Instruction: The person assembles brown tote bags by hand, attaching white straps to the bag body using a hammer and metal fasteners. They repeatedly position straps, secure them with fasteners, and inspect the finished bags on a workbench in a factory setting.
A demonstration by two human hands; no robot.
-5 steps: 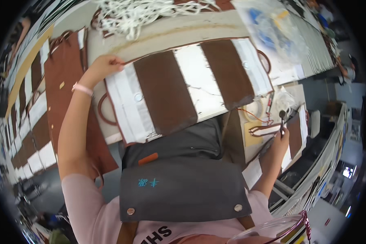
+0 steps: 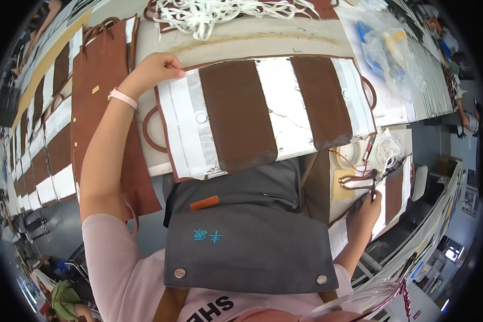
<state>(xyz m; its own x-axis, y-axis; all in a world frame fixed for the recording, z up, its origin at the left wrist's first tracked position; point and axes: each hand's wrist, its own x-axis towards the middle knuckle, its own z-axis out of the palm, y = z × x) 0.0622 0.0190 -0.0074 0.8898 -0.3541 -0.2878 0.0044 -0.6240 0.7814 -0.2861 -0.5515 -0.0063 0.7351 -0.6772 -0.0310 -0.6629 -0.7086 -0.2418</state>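
Note:
A wide flat bag panel (image 2: 240, 115) of brown and white bands, with a round handle at each short side, lies in front of me on the table. At its far left corner my left hand (image 2: 163, 68) is closed, pinching the edge between thumb and fingers. My right hand (image 2: 366, 212) is off to the right over a lower side table, closed round a slim dark tool with a rounded black head (image 2: 374, 176). Close by the tool lies a pale, brown-edged pair of what look like jaws (image 2: 354, 183). What the tool's head touches is hard to make out.
Brown bag pieces (image 2: 99, 118) with handles lie to the left. Tangled white strips (image 2: 209, 16) cover the back, and a clear plastic bag (image 2: 394, 53) is at the far right. A tape roll (image 2: 346, 154) sits on the side table. A grey bag (image 2: 247, 247) hangs before my body.
The whole view has shifted, so the panel and table appear farther right. My right hand and the dark tool have come slightly nearer to me. My left hand keeps its pinch on the corner.

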